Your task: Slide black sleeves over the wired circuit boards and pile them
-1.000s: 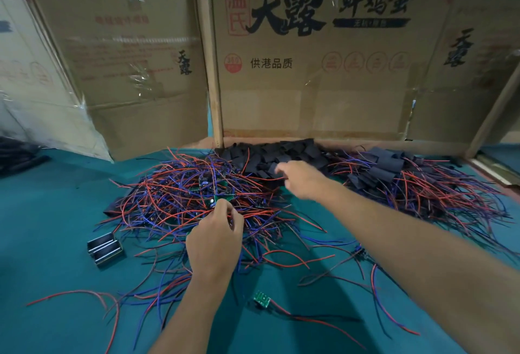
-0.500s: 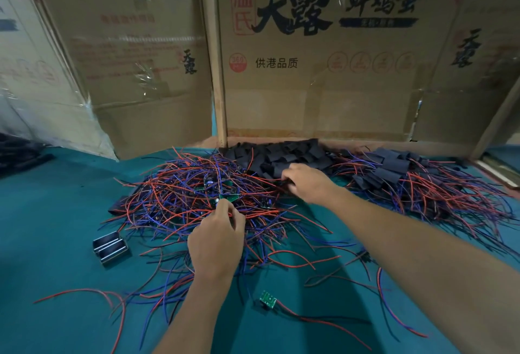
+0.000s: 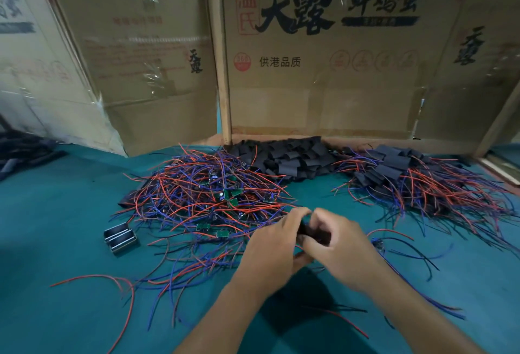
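My left hand [image 3: 274, 252] and my right hand [image 3: 340, 244] meet over the green table in front of me, fingers curled together around a black sleeve [image 3: 313, 231]. A wired board between them is mostly hidden by my fingers. Behind my hands lies a tangle of red and blue wired circuit boards [image 3: 208, 193] with small green boards showing. A heap of empty black sleeves [image 3: 287, 158] lies at the back against the cardboard. To the right sits a pile of sleeved boards [image 3: 399, 173] with wires fanning out.
Cardboard boxes [image 3: 323, 72] wall off the back of the green table [image 3: 56, 241]. A small metal clip-like part [image 3: 119, 237] lies left of the wire tangle. Loose red and blue wires [image 3: 408, 246] trail across the table near my arms. Dark items [image 3: 19, 151] lie far left.
My right hand came back from the sleeve heap with a black sleeve. My left hand left the wire tangle and moved right to meet it in front of me.
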